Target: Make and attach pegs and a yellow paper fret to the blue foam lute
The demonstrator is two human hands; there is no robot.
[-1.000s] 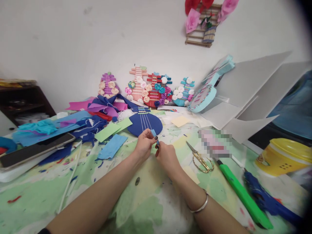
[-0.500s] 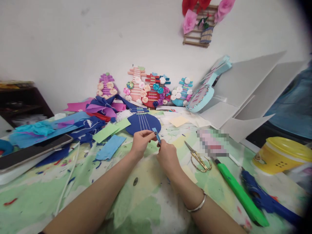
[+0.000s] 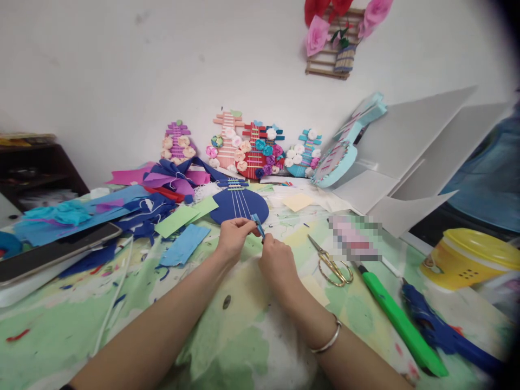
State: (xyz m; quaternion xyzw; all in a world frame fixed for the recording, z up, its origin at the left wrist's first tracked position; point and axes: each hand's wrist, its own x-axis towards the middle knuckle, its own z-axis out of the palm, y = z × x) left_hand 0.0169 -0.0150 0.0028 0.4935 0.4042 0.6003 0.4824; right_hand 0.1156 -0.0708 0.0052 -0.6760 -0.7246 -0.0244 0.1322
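Observation:
Between my two hands is a small strip of blue paper (image 3: pixel 257 223), tilted upright. The fingers of my left hand (image 3: pixel 234 238) pinch it from the left side. My right hand (image 3: pixel 278 261) closes on its lower end, fingers curled together. Just behind my hands lies a round dark blue lute-shaped piece (image 3: pixel 260 205) with white strings and small green bars. To the left are a light blue paper piece (image 3: pixel 186 245) and green paper pieces (image 3: pixel 176 222). Gold-handled scissors (image 3: pixel 331 266) rest to the right, apart from my right hand.
A green cutter (image 3: pixel 402 317), a blue glue gun (image 3: pixel 442 330) and a yellow-lidded tub (image 3: pixel 473 260) are at the right. A phone (image 3: pixel 60 252) and crumpled paper sit left. Decorated lutes (image 3: pixel 254 157) and a white board (image 3: pixel 410 141) stand at the back.
Both hands have shifted slightly to the left with the blue strip between them. The other items have stayed where they were.

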